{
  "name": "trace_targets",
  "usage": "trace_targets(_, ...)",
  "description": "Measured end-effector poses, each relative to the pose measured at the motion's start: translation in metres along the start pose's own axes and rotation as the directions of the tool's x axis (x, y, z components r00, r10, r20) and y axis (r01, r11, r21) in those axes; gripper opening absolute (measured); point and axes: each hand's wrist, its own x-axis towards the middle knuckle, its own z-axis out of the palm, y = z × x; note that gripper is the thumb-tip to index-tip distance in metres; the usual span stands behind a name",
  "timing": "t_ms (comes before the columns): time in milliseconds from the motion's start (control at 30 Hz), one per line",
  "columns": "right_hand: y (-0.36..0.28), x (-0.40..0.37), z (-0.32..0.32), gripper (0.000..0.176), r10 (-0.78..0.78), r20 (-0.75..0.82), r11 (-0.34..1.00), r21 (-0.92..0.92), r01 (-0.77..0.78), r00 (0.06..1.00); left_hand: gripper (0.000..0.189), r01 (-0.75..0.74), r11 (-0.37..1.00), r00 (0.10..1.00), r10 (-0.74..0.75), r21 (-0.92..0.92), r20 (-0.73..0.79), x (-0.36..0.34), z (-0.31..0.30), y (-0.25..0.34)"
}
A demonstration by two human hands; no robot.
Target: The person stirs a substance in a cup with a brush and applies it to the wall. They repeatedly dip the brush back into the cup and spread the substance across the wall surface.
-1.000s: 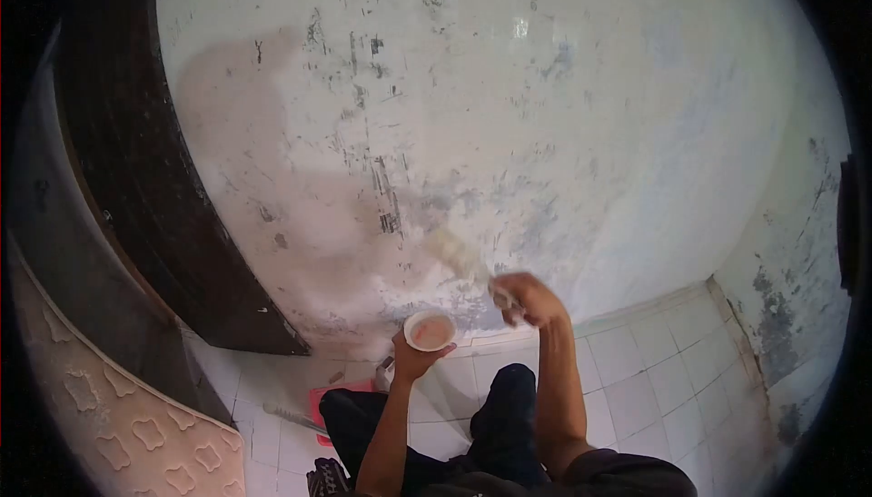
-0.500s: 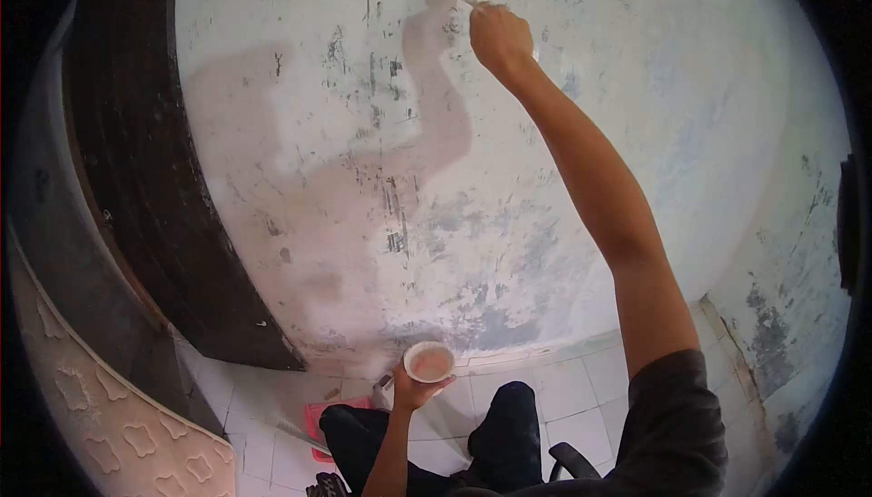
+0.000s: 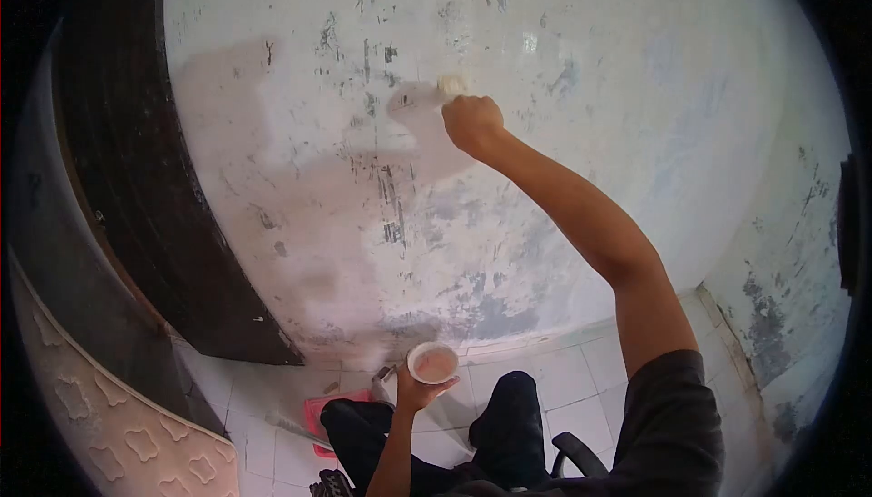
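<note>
Against the stained wall (image 3: 545, 197): pale brush (image 3: 451, 87), clenched in right hand (image 3: 473, 124). Above the floor: white bowl (image 3: 432, 363), cupped by left hand (image 3: 418, 388). Risk: tilting the bowl during high reaches could spill its contents.

Hidden or cut off from me
My right hand (image 3: 474, 124) hides the handle of my brush (image 3: 451, 87); the near edge crops the patterned mat (image 3: 118, 429) at left.

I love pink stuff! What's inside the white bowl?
The bowl in the left hand holds something pinkish. Its surface hides whatever lies deeper.
</note>
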Motion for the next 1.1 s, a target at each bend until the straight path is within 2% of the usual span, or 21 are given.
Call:
trace_targets(67,0.003,-0.014,-0.011,0.017,-0.022,0.125,1.000,0.006,0.021,0.992,0.068,-0.022,0.999,0.999,0.021,0.045,0.030,-0.001,-0.002,0.003)
trace_targets(200,0.020,-0.011,-0.027,0.020,-0.008,0.197,1.000,-0.004,0.009,0.980,0.066,-0.040,0.998,0.998,0.037,0.055,0.050,-0.003,-0.002,-0.003)
trace_targets(300,0.035,0.009,-0.044,0.021,0.055,0.095,0.998,0.023,-0.057,0.994,0.055,-0.081,0.987,0.997,0.077,0.140,0.033,-0.002,0.002,0.002)
trace_targets(367,0.045,0.031,-0.056,0.023,0.099,0.050,0.995,0.018,-0.099,0.994,0.056,-0.019,0.998,0.999,0.017,0.053,0.044,-0.002,0.006,-0.003)
trace_targets(467,0.054,0.062,-0.076,0.024,0.168,-0.040,0.986,0.020,-0.168,0.985,0.056,-0.019,1.000,0.999,0.018,0.024,0.050,0.000,0.007,0.010)
trace_targets(600,0.059,0.092,-0.108,0.022,0.169,-0.091,0.986,0.003,-0.169,0.981,0.057,-0.028,1.000,0.999,0.028,0.006,0.018,-0.005,0.012,0.002)
trace_targets(667,0.061,0.106,-0.119,0.020,0.184,-0.216,0.983,0.029,-0.182,0.959,0.060,-0.001,0.999,0.999,0.003,-0.034,0.052,-0.007,0.014,-0.012)
trace_targets(767,0.061,0.114,-0.139,0.021,0.183,-0.283,0.982,0.003,-0.190,0.941,0.063,0.064,0.996,0.993,-0.057,-0.061,0.103,-0.010,0.016,-0.020)
trace_targets(867,0.073,0.140,-0.140,0.024,0.226,-0.361,0.973,0.042,-0.226,0.905,0.064,0.051,0.998,0.992,-0.047,-0.032,0.121,-0.011,0.017,-0.007)
trace_targets(1033,0.069,0.139,-0.154,0.022,0.255,-0.423,0.964,0.038,-0.264,0.869,0.064,0.034,0.998,0.994,-0.028,-0.054,0.104,-0.016,0.018,-0.006)
trace_targets(1100,0.068,0.138,-0.152,0.020,0.227,-0.520,0.960,-0.022,-0.279,0.823,0.064,0.035,0.997,0.994,-0.027,-0.070,0.109,-0.018,0.017,-0.007)
